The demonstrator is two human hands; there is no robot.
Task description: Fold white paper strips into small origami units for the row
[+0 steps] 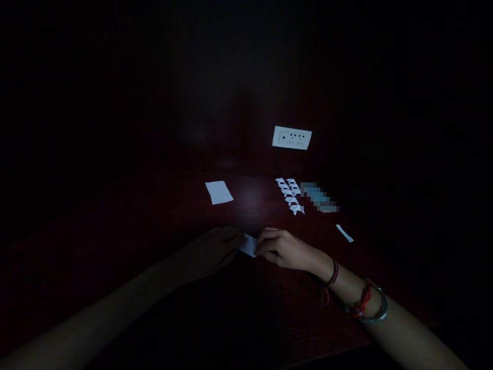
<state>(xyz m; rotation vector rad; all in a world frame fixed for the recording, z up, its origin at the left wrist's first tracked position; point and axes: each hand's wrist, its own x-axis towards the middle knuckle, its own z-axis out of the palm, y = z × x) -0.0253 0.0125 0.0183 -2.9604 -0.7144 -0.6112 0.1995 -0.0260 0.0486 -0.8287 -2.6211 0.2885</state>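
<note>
A small white piece of paper (248, 245) lies between my two hands, low over the dark red table. My left hand (221, 246), dim and with a ring on one finger, grips the paper's left end. At the other end, my right hand (281, 248) pinches it with fingers and thumb closed. The fingers cover both ends, so any folds there are hidden. Beyond the right hand, several small folded paper pieces (289, 195) lie in two rows. A flat white sheet or small stack of paper (219, 192) rests farther back on the left.
Right of the folded pieces lies a pixelated bluish flat object (319, 197). A narrow white paper strip (344, 233) is near the right side of the table (173, 216). A white wall socket (291, 138) is mounted behind. Much of the surroundings is too dark to make out.
</note>
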